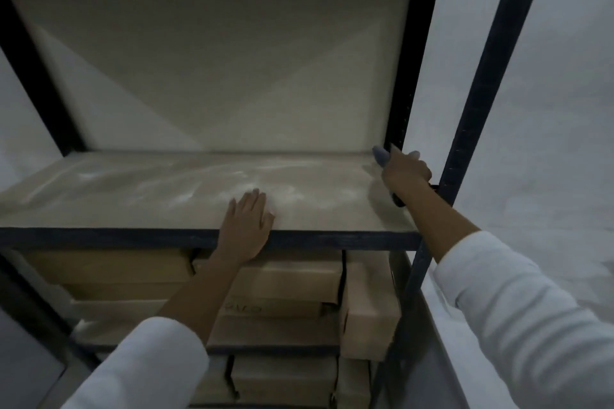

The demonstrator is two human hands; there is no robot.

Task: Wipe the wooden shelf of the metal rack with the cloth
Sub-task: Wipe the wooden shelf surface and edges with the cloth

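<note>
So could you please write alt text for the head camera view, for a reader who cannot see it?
A person's right hand grips a bluish cloth at the back right corner of a dusty wooden shelf in a dark metal rack, while the left hand rests flat on the shelf's front edge. Cardboard boxes fill the shelves below.

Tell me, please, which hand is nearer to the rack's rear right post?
Right. The right hand, holding the cloth, is at the shelf's back right corner beside that post. The left hand lies flat on the shelf front edge, near the middle.
</note>
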